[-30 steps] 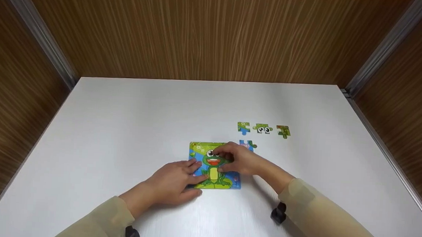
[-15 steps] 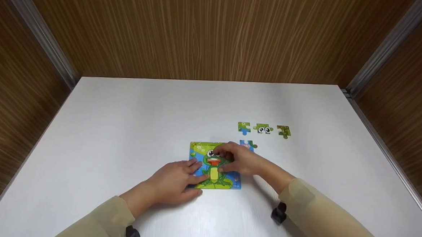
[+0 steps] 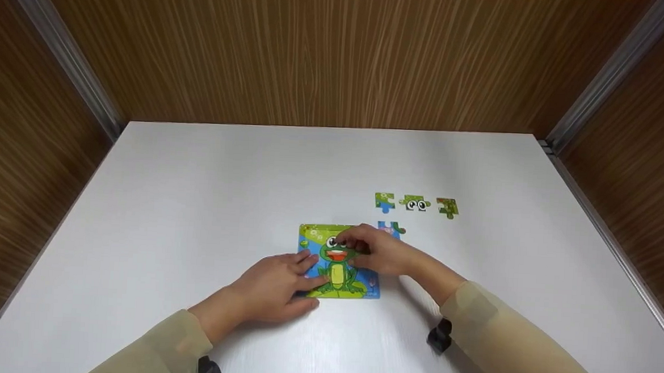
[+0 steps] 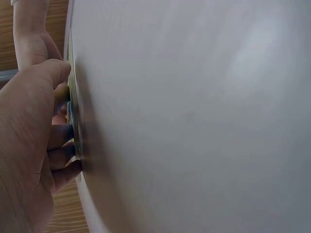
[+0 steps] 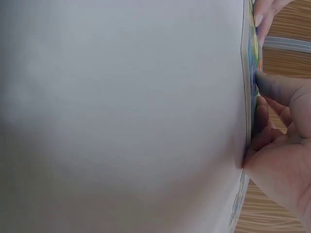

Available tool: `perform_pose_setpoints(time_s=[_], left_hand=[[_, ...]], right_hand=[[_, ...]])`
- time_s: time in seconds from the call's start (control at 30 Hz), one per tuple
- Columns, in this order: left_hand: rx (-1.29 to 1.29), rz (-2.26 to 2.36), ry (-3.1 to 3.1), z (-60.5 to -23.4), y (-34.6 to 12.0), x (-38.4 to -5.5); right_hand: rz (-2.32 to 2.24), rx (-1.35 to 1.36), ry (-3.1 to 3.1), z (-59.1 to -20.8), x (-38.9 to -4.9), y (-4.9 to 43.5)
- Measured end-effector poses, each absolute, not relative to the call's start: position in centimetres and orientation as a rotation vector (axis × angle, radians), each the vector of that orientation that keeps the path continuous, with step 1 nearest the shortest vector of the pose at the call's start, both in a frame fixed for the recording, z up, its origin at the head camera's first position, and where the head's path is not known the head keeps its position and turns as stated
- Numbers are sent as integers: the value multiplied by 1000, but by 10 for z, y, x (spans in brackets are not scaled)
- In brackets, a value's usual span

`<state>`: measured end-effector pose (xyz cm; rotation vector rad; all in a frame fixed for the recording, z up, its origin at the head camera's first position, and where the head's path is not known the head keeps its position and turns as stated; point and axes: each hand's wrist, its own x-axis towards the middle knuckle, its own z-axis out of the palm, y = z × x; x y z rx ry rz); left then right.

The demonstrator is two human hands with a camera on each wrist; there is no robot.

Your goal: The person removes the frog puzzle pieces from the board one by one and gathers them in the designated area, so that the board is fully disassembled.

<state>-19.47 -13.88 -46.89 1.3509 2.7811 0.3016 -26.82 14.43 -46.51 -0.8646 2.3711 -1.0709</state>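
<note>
A square frog puzzle board (image 3: 309,234) lies flat on the white table, its green frog partly covered by the hands. My left hand (image 3: 272,287) rests on the board's left side with spread fingers, the thumb by its near edge. Over the right side is my right hand (image 3: 384,252), fingers bent by the frog's eyes and thumb beside its mouth. In the right wrist view the right hand's thumb (image 5: 277,87) touches the printed surface (image 5: 252,53), other fingers curled beneath. I cannot tell whether a piece is pinched there. The left wrist view shows the left fingertips (image 4: 73,131) at the board.
Beyond the board at right, three loose puzzle pieces lie in a row: a green-blue one (image 3: 384,200), one with eyes (image 3: 416,204) and a dark green one (image 3: 448,206). Another loose piece (image 3: 396,229) is partly behind my right hand. Wood-grain walls (image 3: 339,56) surround the table (image 3: 206,191).
My right thumb has slid slightly right and up on the board, towards its bent fingers. The left hand, board and loose pieces stay put.
</note>
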Motion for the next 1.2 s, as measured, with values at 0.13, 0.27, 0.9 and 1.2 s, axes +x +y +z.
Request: perform_pose_setpoints(time_s=[0.13,0.27,0.9,1.2], left_hand=[[1350,305,2778,-468,-139,-194],[1354,314,2784,-468,-139,-194],[1384,285,2802,-470,-139,-195],[1361,288,2793,-471,-139,-195]], right_hand=[[-1067,-864,2377,-464,-268,144],[-1071,-870,2378,-464,-269,143],[-1117,-869,2353,-463,-264,143],[-1120,-865,2368,-463,-263,139]])
